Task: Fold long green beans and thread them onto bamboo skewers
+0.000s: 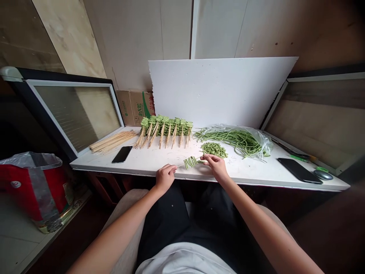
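Note:
My left hand [165, 179] is closed around the blunt end of a thin wooden skewer [179, 166] above the table's front edge. Several short green bean pieces [190, 162] sit side by side across the skewer. At its other end my right hand [215, 166] pinches a green bean piece [201, 161] near the tip. Just behind my right hand lies a pile of cut bean pieces [214, 149]. Finished-looking bean skewers [167, 127] are stacked at the back, sticks toward me. Loose bare skewers [114, 141] lie at the left.
Long uncut beans [236, 139] spill from a clear plastic bag [265, 142] at back right. A phone [122, 154] lies at left, another black phone [299, 170] at right, near a round grey object [323, 174]. A white board [219, 89] and cardboard box [135, 106] stand behind.

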Demonstrator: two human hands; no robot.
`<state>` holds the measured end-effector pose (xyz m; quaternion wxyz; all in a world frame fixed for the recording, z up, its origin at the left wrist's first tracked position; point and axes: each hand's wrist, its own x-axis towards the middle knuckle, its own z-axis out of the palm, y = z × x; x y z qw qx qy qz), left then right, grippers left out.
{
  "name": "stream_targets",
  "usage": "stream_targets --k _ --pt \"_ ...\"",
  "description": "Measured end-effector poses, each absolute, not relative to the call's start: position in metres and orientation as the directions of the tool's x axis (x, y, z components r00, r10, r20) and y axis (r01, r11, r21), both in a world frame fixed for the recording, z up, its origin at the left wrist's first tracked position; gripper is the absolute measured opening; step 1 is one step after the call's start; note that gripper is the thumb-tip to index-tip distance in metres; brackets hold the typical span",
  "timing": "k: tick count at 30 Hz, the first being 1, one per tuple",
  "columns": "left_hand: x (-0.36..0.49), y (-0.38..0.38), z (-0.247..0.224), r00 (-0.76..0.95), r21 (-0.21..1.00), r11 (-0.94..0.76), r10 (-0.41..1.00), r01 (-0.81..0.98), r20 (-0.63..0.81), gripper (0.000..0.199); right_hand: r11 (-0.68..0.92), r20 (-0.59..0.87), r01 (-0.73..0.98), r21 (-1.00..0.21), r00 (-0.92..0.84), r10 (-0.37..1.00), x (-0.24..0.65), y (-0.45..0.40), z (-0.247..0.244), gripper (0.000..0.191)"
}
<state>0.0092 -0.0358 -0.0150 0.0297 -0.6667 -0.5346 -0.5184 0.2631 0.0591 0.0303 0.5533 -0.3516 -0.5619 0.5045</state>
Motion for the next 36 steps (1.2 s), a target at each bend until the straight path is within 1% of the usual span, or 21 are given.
stream_targets --k 3,8,15,19,21,25,27,28,30,31,33,35,36 --pt "0.008 -0.036 -0.018 -0.127 0.511 -0.444 0.650 0.737 0.749 0.036 0.283 0.301 -0.126 -0.951 -0.161 0.940 0.262 0.057 0.031 0.035" --pt "0.002 -0.033 -0.020 -0.140 0.511 -0.429 0.648 0.745 0.748 0.041 0.298 0.312 -0.098 -0.949 -0.190 0.931 0.262 0.057 0.029 0.035" --pt "0.004 -0.033 -0.021 -0.105 0.473 -0.425 0.648 0.772 0.754 0.038 0.396 0.389 -0.038 -0.918 -0.292 0.874 0.263 0.059 0.028 0.029" --pt "0.011 -0.035 -0.017 -0.075 0.440 -0.482 0.605 0.757 0.792 0.035 0.362 0.368 -0.074 -0.929 -0.271 0.890 0.255 0.056 0.026 0.032" --pt "0.012 -0.035 -0.014 -0.093 0.447 -0.497 0.585 0.744 0.805 0.035 0.340 0.350 -0.085 -0.937 -0.271 0.897 0.252 0.054 0.026 0.034" --pt "0.008 -0.031 -0.012 -0.146 0.481 -0.487 0.576 0.729 0.805 0.033 0.321 0.319 -0.042 -0.946 -0.294 0.901 0.253 0.052 0.030 0.034" --pt "0.005 -0.029 -0.013 -0.178 0.507 -0.454 0.592 0.733 0.786 0.033 0.343 0.328 0.001 -0.940 -0.284 0.901 0.256 0.054 0.030 0.037" --pt "0.003 -0.028 -0.014 -0.191 0.519 -0.438 0.601 0.734 0.776 0.032 0.376 0.350 0.051 -0.925 -0.271 0.897 0.258 0.056 0.029 0.038" --pt "0.001 -0.026 -0.017 -0.207 0.540 -0.421 0.617 0.729 0.760 0.032 0.489 0.439 0.232 -0.841 -0.238 0.867 0.262 0.061 0.025 0.038" --pt "0.000 -0.026 -0.018 -0.213 0.549 -0.417 0.622 0.724 0.754 0.031 0.547 0.496 0.351 -0.760 -0.230 0.837 0.264 0.063 0.023 0.036" --pt "-0.001 -0.025 -0.020 -0.225 0.562 -0.412 0.627 0.717 0.746 0.032 0.615 0.593 0.573 -0.542 -0.257 0.763 0.268 0.068 0.017 0.033" --pt "-0.001 -0.026 -0.020 -0.224 0.560 -0.403 0.631 0.724 0.743 0.032 0.616 0.624 0.707 -0.348 -0.316 0.715 0.271 0.070 0.012 0.031" --pt "-0.001 -0.026 -0.020 -0.216 0.554 -0.401 0.634 0.729 0.742 0.031 0.602 0.617 0.747 -0.281 -0.340 0.709 0.272 0.071 0.010 0.030"
